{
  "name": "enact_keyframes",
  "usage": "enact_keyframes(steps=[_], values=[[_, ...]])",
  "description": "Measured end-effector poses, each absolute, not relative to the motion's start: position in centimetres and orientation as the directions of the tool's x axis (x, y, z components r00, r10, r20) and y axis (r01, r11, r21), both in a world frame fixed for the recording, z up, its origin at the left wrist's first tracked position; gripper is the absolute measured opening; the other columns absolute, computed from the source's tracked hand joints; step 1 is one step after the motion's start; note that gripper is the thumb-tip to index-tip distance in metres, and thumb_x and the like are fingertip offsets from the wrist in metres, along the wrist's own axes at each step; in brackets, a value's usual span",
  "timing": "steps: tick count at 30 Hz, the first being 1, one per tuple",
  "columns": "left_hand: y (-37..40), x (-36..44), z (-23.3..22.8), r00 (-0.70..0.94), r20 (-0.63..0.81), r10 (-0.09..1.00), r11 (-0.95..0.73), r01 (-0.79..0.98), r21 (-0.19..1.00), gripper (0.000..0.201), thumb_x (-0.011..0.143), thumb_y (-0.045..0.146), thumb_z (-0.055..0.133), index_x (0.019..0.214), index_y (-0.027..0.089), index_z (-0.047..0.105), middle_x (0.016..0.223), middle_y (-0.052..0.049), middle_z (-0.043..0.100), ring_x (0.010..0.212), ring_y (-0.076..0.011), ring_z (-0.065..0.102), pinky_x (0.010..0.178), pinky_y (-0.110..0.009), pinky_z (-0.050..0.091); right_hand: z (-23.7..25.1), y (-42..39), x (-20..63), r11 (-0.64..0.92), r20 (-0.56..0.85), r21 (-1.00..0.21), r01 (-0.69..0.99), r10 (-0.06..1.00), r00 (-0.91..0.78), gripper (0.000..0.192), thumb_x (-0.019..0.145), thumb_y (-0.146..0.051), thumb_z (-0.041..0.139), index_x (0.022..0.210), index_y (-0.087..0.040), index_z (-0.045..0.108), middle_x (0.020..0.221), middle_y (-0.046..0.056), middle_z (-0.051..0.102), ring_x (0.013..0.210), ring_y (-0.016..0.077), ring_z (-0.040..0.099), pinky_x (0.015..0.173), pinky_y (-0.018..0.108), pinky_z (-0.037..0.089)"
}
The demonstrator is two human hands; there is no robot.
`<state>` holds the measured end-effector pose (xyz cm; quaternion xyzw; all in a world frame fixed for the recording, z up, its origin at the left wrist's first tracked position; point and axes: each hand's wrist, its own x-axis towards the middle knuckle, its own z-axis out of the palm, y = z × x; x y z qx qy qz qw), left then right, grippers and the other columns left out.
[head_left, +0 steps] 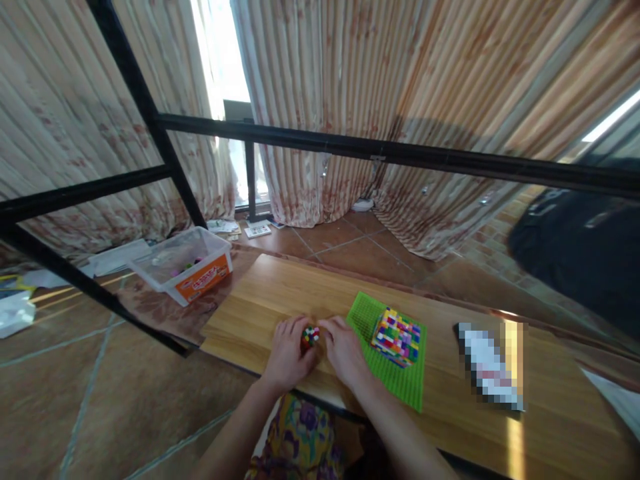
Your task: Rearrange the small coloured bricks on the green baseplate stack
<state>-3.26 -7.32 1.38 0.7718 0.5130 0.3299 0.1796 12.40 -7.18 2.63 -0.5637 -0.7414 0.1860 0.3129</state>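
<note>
My left hand is closed around a small cluster of toy building bricks in red, white, green and yellow, low over the wooden tabletop. Just right of that cluster, my right hand has its fingers curled in, with the fingertips close to the bricks. Whatever those fingertips pinch, if anything, is too small to make out. Beside my right hand lies a green studded baseplate. On it stands a block-shaped build of many-coloured bricks.
A clear plastic bin with an orange label holds some loose pieces, left of the wooden table. A blurred-out flat object lies on the table's right side. Black metal bars cross beyond the table, before long curtains.
</note>
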Motion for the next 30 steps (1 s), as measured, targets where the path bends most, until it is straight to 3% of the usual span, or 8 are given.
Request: enact_keyframes(steps=[3, 9, 15, 22, 30], values=[[-8.1, -2.6, 1.3, 0.237, 0.332, 0.913, -0.388, 0.755, 0.529, 0.054, 0.073, 0.027, 0.062, 0.124, 0.018, 0.048, 0.127, -0.012, 0.054, 0.121, -0.0292, 0.046, 0.105, -0.051, 0.032, 2.6, -6.0, 11.9, 0.312, 0.209, -0.594, 0.741, 0.95, -0.233, 0.027, 0.086, -0.013, 0.044, 0.094, -0.022, 0.068, 0.095, 0.007, 0.062, 0.09, 0.0155, 0.056, 0.081, 0.027, 0.044], [-7.9, -1.8, 1.2, 0.209, 0.369, 0.906, -0.374, 0.803, 0.465, 0.038, 0.078, 0.026, 0.059, 0.115, 0.019, 0.054, 0.122, -0.01, 0.056, 0.115, -0.0278, 0.049, 0.103, -0.048, 0.035, 2.1, -5.5, 11.5, 0.316, 0.185, -0.583, 0.749, 0.949, -0.256, 0.024, 0.087, -0.015, 0.044, 0.081, -0.021, 0.067, 0.087, 0.005, 0.06, 0.085, 0.0152, 0.055, 0.078, 0.027, 0.043], [-7.9, -2.2, 1.0, 0.257, 0.404, 0.878, -0.439, 0.771, 0.462, 0.024, 0.086, 0.027, 0.052, 0.108, 0.019, 0.057, 0.116, -0.009, 0.059, 0.109, -0.0245, 0.052, 0.097, -0.044, 0.041, 2.8, -7.1, 12.0, 0.28, 0.247, -0.672, 0.685, 0.957, -0.15, 0.021, 0.089, -0.019, 0.044, 0.086, -0.02, 0.065, 0.086, 0.005, 0.061, 0.082, 0.0152, 0.057, 0.077, 0.028, 0.044], [-7.3, -2.6, 0.5, 0.275, 0.456, 0.847, -0.477, 0.772, 0.421, 0.024, 0.085, 0.027, 0.053, 0.107, 0.019, 0.057, 0.113, -0.01, 0.062, 0.106, -0.0248, 0.055, 0.095, -0.043, 0.043, 4.8, -10.9, 13.5, 0.264, 0.304, -0.766, 0.587, 0.952, -0.031, 0.028, 0.09, -0.019, 0.043, 0.105, -0.023, 0.066, 0.091, 0.004, 0.064, 0.085, 0.0129, 0.06, 0.078, 0.024, 0.048], [-6.8, -3.0, -0.1, 0.294, 0.499, 0.815, -0.509, 0.776, 0.374, 0.025, 0.084, 0.032, 0.055, 0.105, 0.019, 0.057, 0.11, -0.01, 0.064, 0.104, -0.0265, 0.058, 0.093, -0.044, 0.044, 6.7, -13.8, 16.9, 0.197, 0.316, -0.799, 0.568, 0.942, 0.117, 0.024, 0.091, -0.025, 0.044, 0.098, -0.024, 0.068, 0.091, 0.004, 0.066, 0.085, 0.0135, 0.061, 0.076, 0.024, 0.049]])
